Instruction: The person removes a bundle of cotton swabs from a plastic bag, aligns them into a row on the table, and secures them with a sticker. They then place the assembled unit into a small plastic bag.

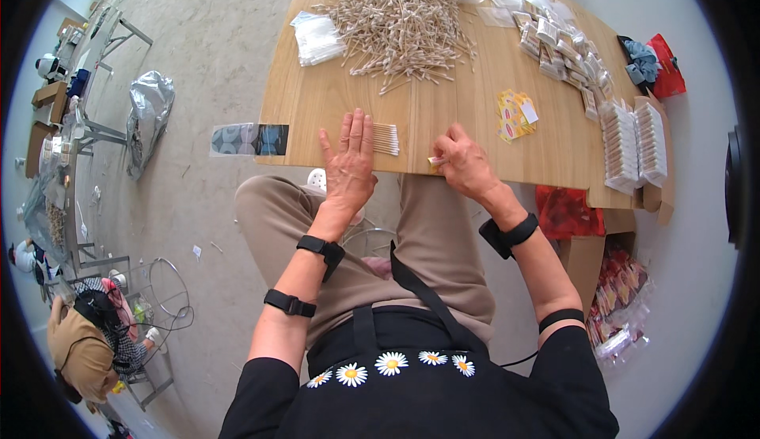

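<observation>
My left hand (349, 166) lies flat with fingers outstretched over a small, even row of cotton swabs (386, 140) near the table's front edge. The swabs' tips stick out to the right of my fingers; the rest is covered. At that same edge, my right hand (467, 163) is closed in a pinch on a small yellow paper card (434, 161), partly hidden by the fingers. Farther right, several loose yellow cards (517, 114) are fanned on the wood. Beyond both hands rises a big loose heap of cotton swabs (404, 27).
Clear plastic bags (318, 39) lie left of the heap. Packed swab bundles (554, 47) spread along the right side, with stacked packs (633, 142) in a carton at the corner. Patterned tape (249, 140) overhangs the left edge. Another person (83, 344) sits at the lower left.
</observation>
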Available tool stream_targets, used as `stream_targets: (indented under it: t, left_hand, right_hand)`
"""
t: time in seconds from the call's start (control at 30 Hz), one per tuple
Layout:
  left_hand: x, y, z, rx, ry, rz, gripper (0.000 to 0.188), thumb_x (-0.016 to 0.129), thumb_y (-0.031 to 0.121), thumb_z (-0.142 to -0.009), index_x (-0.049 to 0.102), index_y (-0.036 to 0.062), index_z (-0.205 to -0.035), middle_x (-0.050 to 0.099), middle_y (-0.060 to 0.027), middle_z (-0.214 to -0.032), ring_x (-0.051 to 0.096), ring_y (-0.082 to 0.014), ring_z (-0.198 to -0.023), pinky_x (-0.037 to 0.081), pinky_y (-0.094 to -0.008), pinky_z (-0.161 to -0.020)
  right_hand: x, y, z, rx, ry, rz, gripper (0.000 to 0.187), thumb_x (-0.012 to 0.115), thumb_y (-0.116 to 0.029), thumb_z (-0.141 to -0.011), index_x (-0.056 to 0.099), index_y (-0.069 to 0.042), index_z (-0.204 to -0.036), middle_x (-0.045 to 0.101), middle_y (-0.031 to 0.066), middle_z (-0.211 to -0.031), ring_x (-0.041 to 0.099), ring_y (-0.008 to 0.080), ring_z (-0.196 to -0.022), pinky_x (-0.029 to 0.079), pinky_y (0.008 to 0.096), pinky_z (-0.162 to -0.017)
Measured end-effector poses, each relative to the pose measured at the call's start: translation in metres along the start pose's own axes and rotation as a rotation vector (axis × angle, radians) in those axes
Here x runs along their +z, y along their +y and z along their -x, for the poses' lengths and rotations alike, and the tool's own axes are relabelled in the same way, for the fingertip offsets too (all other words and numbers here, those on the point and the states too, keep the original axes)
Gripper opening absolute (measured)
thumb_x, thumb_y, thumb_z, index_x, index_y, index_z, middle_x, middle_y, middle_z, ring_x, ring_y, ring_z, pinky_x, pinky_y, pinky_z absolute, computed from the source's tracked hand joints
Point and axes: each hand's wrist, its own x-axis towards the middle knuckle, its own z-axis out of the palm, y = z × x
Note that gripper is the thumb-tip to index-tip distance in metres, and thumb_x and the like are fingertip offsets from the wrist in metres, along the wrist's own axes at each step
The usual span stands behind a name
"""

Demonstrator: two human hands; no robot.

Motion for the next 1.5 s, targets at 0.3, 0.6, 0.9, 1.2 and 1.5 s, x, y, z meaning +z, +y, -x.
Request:
stream_targets:
  t: [0.3, 0.6, 0.9, 1.2, 1.5]
  left_hand:
    - [0.007, -0.002, 0.0, 0.014, 0.021, -0.099, 0.121, 0.089, 0.025, -0.058, 0.022, 0.0052, -0.156, 0.022, -0.0111, -0.163, 0.018, -0.0261, -0.153, 0.012, -0.0657, -0.118]
    - [0.005, -0.001, 0.001, 0.01, 0.026, -0.07, 0.118, 0.089, 0.022, -0.059, 0.023, 0.0041, -0.156, 0.022, -0.0117, -0.163, 0.02, -0.0271, -0.152, 0.012, -0.0655, -0.119]
    - [-0.001, 0.002, 0.0, 0.006, 0.014, 0.01, 0.101, 0.075, 0.009, -0.066, 0.027, 0.0033, -0.155, 0.025, -0.0122, -0.162, 0.023, -0.0272, -0.151, 0.013, -0.0653, -0.118]
    - [0.004, -0.001, 0.001, 0.002, 0.024, -0.068, 0.119, 0.086, 0.022, -0.059, 0.021, 0.004, -0.157, 0.021, -0.0126, -0.164, 0.02, -0.0265, -0.153, 0.011, -0.0651, -0.119]
    - [0.004, -0.002, 0.003, 0.011, 0.054, -0.077, 0.119, 0.085, 0.022, -0.059, 0.02, 0.0038, -0.157, 0.024, -0.0134, -0.163, 0.022, -0.0269, -0.152, 0.011, -0.0653, -0.119]
  right_hand:
    - [0.002, -0.006, -0.002, 0.086, 0.042, -0.148, 0.009, 0.063, 0.002, -0.081, 0.06, -0.002, -0.089, 0.064, 0.019, -0.092, 0.062, 0.04, -0.091, 0.05, 0.0461, -0.078]
    - [-0.004, 0.008, -0.007, 0.259, -0.005, -0.207, 0.02, 0.072, -0.008, -0.069, 0.062, 0.001, -0.085, 0.066, 0.0194, -0.091, 0.063, 0.0387, -0.089, 0.05, 0.0435, -0.077]
    - [0.004, 0.016, -0.002, 0.279, 0.218, -0.192, 0.017, 0.07, -0.01, -0.074, 0.062, 0.004, -0.077, 0.062, 0.0179, -0.073, 0.064, 0.0297, -0.075, 0.05, 0.0422, -0.069]
    - [0.033, -0.056, -0.049, 0.469, 0.22, -0.911, 0.007, 0.067, -0.001, -0.085, 0.062, 0.003, -0.082, 0.06, 0.007, -0.066, 0.063, 0.0114, -0.057, 0.054, 0.028, -0.046]
    - [0.064, -0.062, -0.06, 0.512, 0.39, -0.454, 0.018, 0.074, -0.016, -0.08, 0.066, 0.0, -0.077, 0.067, 0.0146, -0.069, 0.068, 0.0255, -0.063, 0.053, 0.0386, -0.059]
